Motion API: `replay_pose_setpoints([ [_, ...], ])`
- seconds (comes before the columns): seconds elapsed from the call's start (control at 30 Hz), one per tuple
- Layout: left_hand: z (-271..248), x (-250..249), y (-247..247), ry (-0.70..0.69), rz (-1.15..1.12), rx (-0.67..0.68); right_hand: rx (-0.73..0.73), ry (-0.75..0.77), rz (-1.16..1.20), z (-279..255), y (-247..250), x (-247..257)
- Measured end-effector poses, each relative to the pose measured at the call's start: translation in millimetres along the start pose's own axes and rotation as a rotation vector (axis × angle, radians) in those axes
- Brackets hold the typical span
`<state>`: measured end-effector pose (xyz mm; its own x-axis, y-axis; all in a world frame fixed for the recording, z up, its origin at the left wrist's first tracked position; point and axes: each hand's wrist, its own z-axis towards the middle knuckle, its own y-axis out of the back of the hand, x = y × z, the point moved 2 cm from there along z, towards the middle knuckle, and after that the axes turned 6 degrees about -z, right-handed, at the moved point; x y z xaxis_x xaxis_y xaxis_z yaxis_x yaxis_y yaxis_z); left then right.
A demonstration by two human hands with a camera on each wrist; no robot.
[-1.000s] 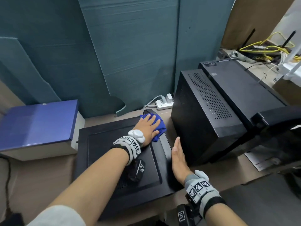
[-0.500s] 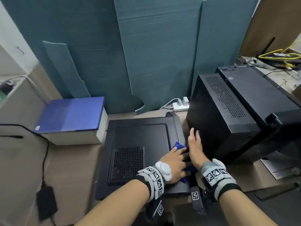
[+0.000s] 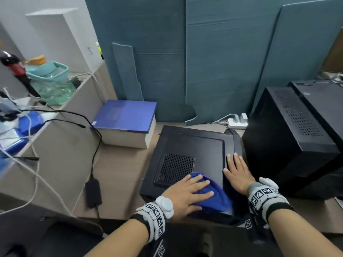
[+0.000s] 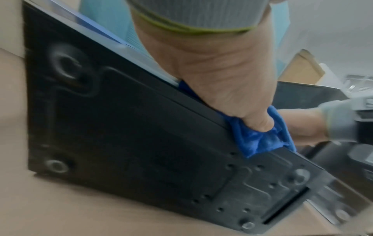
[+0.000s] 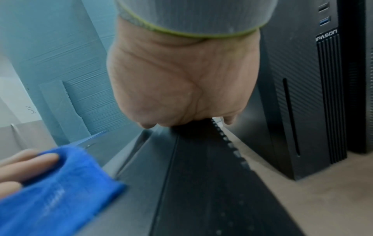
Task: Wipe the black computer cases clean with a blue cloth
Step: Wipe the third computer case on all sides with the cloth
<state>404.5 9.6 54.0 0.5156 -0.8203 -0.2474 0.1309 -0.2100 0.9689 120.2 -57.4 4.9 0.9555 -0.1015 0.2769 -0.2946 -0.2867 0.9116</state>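
A black computer case [image 3: 204, 145] lies flat on the desk, its vent grille facing up. My left hand [image 3: 187, 193] presses a blue cloth [image 3: 215, 201] onto the case's near edge with straight, spread fingers. In the left wrist view the thumb [image 4: 260, 123] pushes the cloth [image 4: 260, 140] over the case's side [image 4: 131, 135]. My right hand [image 3: 236, 173] lies flat and open on the case's right part, beside the cloth [image 5: 60, 191]. An upright black case [image 3: 289, 138] stands right of it, with another case [image 3: 319, 101] behind.
A blue-topped box [image 3: 126, 115] sits left of the flat case. A white power strip [image 3: 238, 121] lies behind it, against teal panels [image 3: 222, 62]. A black power adapter [image 3: 92, 191] with cables lies at the left, below a cluttered shelf holding a teal basket [image 3: 48, 75].
My left hand has drawn the cloth from the case's far right corner to its near edge. My right hand has moved from the case's side onto its top. The view has swung left.
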Motion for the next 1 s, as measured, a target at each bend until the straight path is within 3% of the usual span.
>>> replay_pose_setpoints([
  [0.13,-36,35,7,0.212,0.025,0.009,0.109,-0.062,0.003,3,5,1],
  [0.27,-60,65,12,0.545,-0.08,-0.023,0.158,-0.054,-0.017,-14,19,21],
  [0.37,-51,86,16,0.785,-0.176,-0.058,0.167,-0.037,-0.02,-14,18,21],
  [0.5,-19,93,25,0.94,-0.199,-0.077,0.148,-0.036,-0.042,-14,15,23],
  [0.6,11,88,30,0.954,-0.106,-0.071,0.148,-0.036,-0.034,-9,13,26],
  [0.83,98,40,16,0.63,0.027,0.045,0.151,-0.044,-0.046,-16,22,23],
  [1.0,114,38,15,0.448,0.032,0.101,0.154,-0.021,-0.058,-17,19,22],
])
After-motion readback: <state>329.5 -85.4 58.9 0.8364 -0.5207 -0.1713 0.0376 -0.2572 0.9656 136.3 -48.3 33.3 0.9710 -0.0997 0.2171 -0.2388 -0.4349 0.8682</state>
